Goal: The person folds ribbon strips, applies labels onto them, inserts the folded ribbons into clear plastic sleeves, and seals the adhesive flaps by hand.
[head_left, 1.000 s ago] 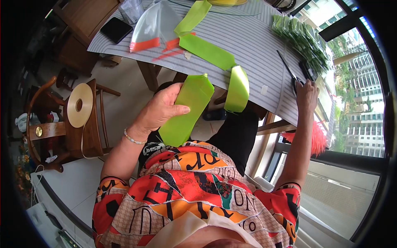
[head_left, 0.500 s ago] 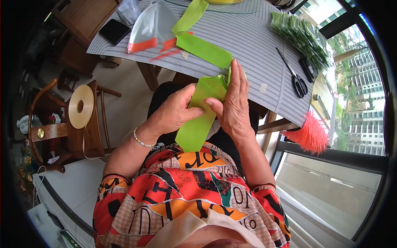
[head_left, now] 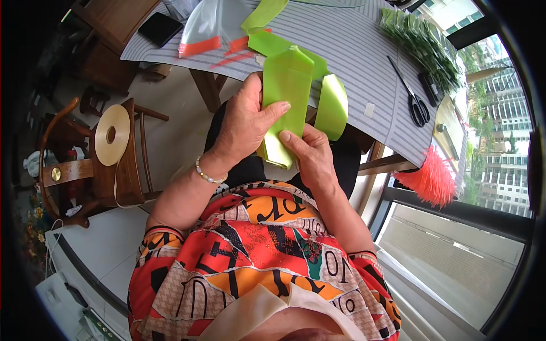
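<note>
A wide lime-green ribbon [head_left: 288, 85] is held upright between my two hands, folded into flat layers just past the table edge. My left hand [head_left: 243, 122] grips its left side, thumb across the front and fingers hidden behind. Lower down on the right, my right hand [head_left: 313, 154] pinches the folded bottom with its thumb in front. A loose curl of the same ribbon hangs to the right of the folded part. Behind it, more ribbon trails up across the striped table.
The striped tablecloth [head_left: 347, 62] carries a phone [head_left: 160, 29], a clear plastic bag [head_left: 205, 28], black scissors [head_left: 418, 108], packed green bundles [head_left: 421, 48] and a red fringed tuft [head_left: 433, 179]. A cream ribbon roll [head_left: 112, 135] rests on a wooden chair at left.
The ribbon piece has been folded over and raised upright. My left hand has moved up along its side, and my right hand has come down to pinch the lower end.
</note>
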